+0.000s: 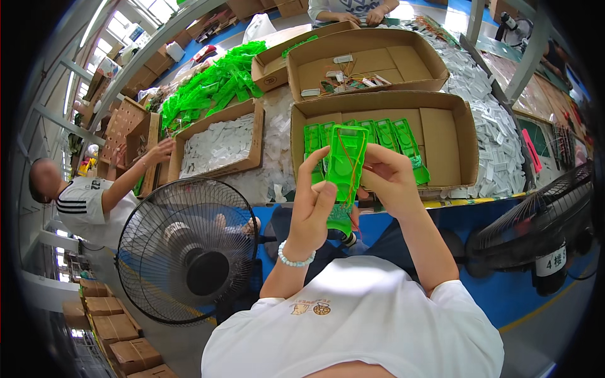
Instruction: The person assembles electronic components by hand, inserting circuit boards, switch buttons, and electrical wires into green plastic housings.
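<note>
A bright green plastic casing, long and shallow like a tray, stands tilted up between my hands. Thin red and orange wires run along its inside, and a small circuit board sits at its lower end. My left hand grips the left edge, thumb toward the front. At the right edge, my right hand has its fingers bent against the casing and wires; some fingertips are hidden behind it. Just beyond my hands, a cardboard box holds several similar green casings in a row.
Farther back, another cardboard box contains wired white parts. Left of it lie loose green pieces and a box of white pieces. Black fans flank me. One co-worker reaches at the left; another sits across the table.
</note>
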The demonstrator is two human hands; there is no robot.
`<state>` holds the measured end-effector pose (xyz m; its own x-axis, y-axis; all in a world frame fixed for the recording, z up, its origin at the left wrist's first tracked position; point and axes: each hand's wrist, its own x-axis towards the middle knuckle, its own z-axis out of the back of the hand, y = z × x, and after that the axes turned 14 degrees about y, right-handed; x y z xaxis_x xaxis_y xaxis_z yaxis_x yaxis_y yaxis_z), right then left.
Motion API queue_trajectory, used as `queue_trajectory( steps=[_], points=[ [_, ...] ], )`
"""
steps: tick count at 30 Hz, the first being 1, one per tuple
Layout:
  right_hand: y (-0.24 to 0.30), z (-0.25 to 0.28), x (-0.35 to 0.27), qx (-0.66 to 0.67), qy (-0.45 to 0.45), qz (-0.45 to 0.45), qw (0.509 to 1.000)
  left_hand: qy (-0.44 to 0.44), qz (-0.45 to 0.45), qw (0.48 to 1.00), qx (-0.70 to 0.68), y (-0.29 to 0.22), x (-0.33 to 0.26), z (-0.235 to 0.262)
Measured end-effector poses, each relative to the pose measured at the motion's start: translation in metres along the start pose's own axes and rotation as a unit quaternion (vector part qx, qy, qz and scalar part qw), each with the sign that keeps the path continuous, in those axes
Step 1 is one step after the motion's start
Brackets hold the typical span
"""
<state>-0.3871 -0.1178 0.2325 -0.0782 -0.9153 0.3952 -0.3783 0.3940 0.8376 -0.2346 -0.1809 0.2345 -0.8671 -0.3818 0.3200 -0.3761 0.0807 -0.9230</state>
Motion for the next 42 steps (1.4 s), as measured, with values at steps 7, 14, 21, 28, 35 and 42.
queue_trajectory(
  steps=[7, 14, 21, 28, 35, 42],
  points=[
    [0.003, -0.003, 0.005, -0.002, 0.039, -0.024, 0.999, 0.009, -0.028, 0.998, 0.052, 0.002, -0.003, 0.011],
    [-0.012, -0.025, 0.021, -0.059, 0.001, 0.032, 0.998, -0.058, -0.114, 0.991, 0.040, 0.027, -0.003, 0.015],
    [-0.019, -0.020, 0.087, -0.174, 0.138, -0.210, 0.952, -0.094, -0.121, 0.967, -0.202, 0.044, -0.037, 0.057],
    [-0.087, -0.034, 0.203, -0.437, 0.270, -0.140, 0.847, -0.175, -0.030, 0.975, -0.132, 0.068, -0.134, 0.071],
    [-0.224, -0.066, 0.288, -0.742, 0.279, -0.188, 0.580, -0.265, 0.085, 0.960, 0.010, 0.072, -0.179, 0.060],
    [-0.249, -0.081, 0.296, -0.687, 0.283, -0.250, 0.620, -0.325, 0.033, 0.944, 0.049, 0.051, -0.185, 0.048]
  ],
)
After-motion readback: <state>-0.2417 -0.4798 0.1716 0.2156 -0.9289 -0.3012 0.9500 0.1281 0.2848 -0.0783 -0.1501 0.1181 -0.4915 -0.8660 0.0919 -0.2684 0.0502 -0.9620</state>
